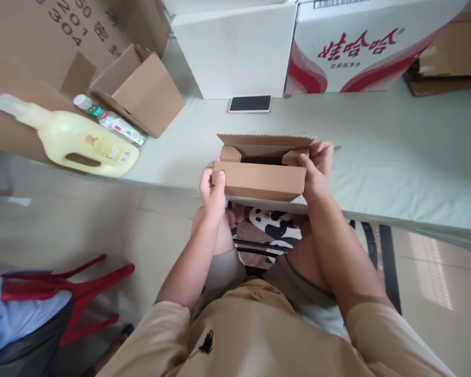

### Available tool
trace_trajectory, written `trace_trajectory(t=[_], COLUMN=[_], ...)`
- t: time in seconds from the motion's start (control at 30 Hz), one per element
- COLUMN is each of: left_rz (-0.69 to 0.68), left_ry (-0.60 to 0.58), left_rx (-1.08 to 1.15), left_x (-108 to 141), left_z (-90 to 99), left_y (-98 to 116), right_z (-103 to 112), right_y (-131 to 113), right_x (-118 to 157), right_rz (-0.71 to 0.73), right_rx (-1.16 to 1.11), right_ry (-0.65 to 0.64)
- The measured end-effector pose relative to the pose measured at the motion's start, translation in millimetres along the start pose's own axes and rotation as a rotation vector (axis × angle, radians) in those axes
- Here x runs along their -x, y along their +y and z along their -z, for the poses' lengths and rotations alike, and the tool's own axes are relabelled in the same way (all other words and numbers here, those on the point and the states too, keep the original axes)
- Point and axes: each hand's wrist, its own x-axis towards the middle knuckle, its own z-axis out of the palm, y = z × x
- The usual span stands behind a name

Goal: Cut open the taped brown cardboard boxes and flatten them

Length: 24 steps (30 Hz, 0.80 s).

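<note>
A small brown cardboard box (pixel 261 180) is held between my two hands at the table's near edge. Its lid stands raised along the far side, and side flaps fold inward at both ends. My left hand (pixel 213 188) grips the left end, thumb on the front wall. At the right end, my right hand (pixel 317 166) has its thumb by the flap and the other fingers curled behind. The inside of the box looks dark, so its contents cannot be made out.
On the pale-covered table (pixel 396 157) lie a phone (pixel 250 104), a yellow detergent bottle (pixel 68 137) and a clear bottle (pixel 110 119) beside an open carton (pixel 151 94). White cartons (pixel 239 52) line the back. A person beside a red stool (pixel 86 293) is at lower left.
</note>
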Motion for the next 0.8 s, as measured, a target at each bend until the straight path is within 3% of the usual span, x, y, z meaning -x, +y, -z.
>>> trace_trajectory(t=[0.13, 0.3, 0.5, 0.67, 0.8], left_rz=[-0.055, -0.115, -0.072, -0.049, -0.106], left_ry=[0.001, -0.007, -0.039, -0.047, -0.122], left_rx=[-0.014, -0.002, 0.017, 0.015, -0.065], left_x=[-3.8, 0.6, 0.8, -1.0, -11.2], left_z=[-1.3, -0.4, 0.8, -1.0, 3.4], left_y=[-6.8, -10.9, -13.0, -13.3, -9.7], right_z=[-0.3, 6.5, 14.5, 19.8, 22.1], right_y=[-5.2, -4.2, -3.6, -1.7, 0.1], right_x=[5.0, 10.7, 17.1, 18.6, 18.5], right_rz=[-0.069, -0.054, 0.029, -0.016, -0.039], right_rx=[-0.025, -0.079, -0.024, 0.015, 0.032], right_ry=[-0.02, 0.005, -0.059, -0.105, -0.106])
